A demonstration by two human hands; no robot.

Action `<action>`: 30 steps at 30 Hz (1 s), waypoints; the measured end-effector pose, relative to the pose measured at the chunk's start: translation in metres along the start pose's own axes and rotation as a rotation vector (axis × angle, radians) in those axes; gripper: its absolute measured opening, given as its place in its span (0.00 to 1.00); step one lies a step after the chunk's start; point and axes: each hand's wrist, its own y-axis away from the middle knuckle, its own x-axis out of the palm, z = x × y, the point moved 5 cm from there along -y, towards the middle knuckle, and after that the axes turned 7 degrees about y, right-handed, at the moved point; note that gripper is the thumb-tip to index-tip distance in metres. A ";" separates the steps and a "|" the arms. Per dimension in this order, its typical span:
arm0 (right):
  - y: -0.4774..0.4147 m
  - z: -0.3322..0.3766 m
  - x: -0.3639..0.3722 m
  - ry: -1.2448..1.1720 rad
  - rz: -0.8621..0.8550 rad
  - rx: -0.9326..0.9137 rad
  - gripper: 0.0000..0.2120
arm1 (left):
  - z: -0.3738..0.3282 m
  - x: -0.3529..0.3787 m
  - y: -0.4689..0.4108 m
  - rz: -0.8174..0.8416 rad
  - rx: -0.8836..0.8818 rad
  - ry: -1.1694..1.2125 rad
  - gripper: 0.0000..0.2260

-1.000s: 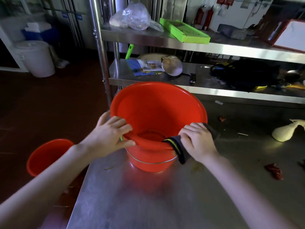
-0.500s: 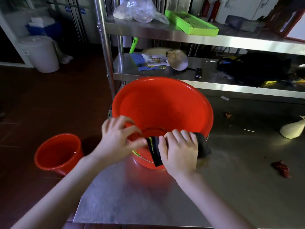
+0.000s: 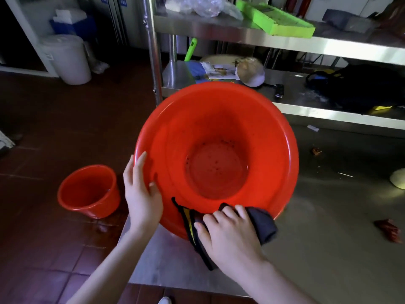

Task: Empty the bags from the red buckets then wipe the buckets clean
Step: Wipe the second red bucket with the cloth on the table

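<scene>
A large red bucket [image 3: 219,132] stands on the steel table [image 3: 317,249], tilted so its mouth faces me; dark specks dot its bottom. My left hand [image 3: 141,194] holds its near left rim, thumb inside and fingers along the outer wall. My right hand [image 3: 228,235] presses a dark cloth [image 3: 263,224] with a yellow stripe over the near rim, fingers curled on the cloth. A second, smaller red bucket [image 3: 87,191] stands on the tiled floor to the left, with a little liquid in it.
A steel shelf rack [image 3: 328,110] rises right behind the bucket, with a green tray [image 3: 276,20], a clear plastic bag [image 3: 197,5], a dark bag [image 3: 361,88] and papers. Red scraps [image 3: 388,232] lie on the table at right. A white lidded bin [image 3: 65,59] stands far left.
The bucket has tipped toward me, so its inside bottom now shows. My left hand slid leftward along the rim. My right hand with the cloth stays on the near rim.
</scene>
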 end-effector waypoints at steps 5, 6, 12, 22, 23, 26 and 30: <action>0.010 0.006 0.065 0.072 0.281 0.025 0.18 | 0.043 0.021 0.014 -0.004 -0.058 -0.070 0.32; 0.012 0.003 0.076 0.082 0.315 0.028 0.19 | 0.052 0.026 0.015 -0.002 -0.077 -0.085 0.33; 0.006 -0.013 0.116 0.159 0.436 0.033 0.25 | 0.108 0.059 0.020 0.009 -0.269 -0.137 0.29; -0.001 -0.045 0.215 0.201 0.637 -0.055 0.29 | 0.170 0.106 0.036 -0.150 -0.092 -0.019 0.26; -0.004 -0.045 0.222 0.199 0.630 -0.032 0.29 | 0.175 0.107 0.036 -0.155 -0.088 -0.015 0.25; -0.022 -0.039 0.243 0.188 0.560 0.069 0.32 | 0.184 0.106 0.037 -0.177 -0.077 0.003 0.24; -0.077 -0.036 0.280 0.144 0.480 0.235 0.32 | 0.193 0.105 0.038 -0.207 -0.076 0.018 0.26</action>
